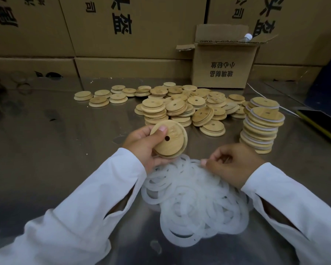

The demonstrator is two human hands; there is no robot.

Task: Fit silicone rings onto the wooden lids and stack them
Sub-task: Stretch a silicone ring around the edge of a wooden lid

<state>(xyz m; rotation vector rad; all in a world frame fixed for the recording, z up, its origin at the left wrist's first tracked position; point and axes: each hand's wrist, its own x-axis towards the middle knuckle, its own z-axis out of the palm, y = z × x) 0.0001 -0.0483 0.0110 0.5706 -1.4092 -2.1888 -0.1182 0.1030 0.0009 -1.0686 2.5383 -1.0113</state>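
Though under lids [180, 108], table [46, 150] before cartons [103, 35].

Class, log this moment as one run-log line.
left hand: holds wooden lid | right hand: pinches silicone rings | ringed stack: right of loose lids

An open carton [224, 67] holding a bottle [247, 37] stands before stacked cardboard boxes [103, 25].

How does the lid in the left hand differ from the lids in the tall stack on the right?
The held lid is bare wood with no ring; the stacked lids carry white silicone rings. The held lid is tilted in the left hand; the stacked lids lie flat on the table. Both are round wooden lids with a small hole.
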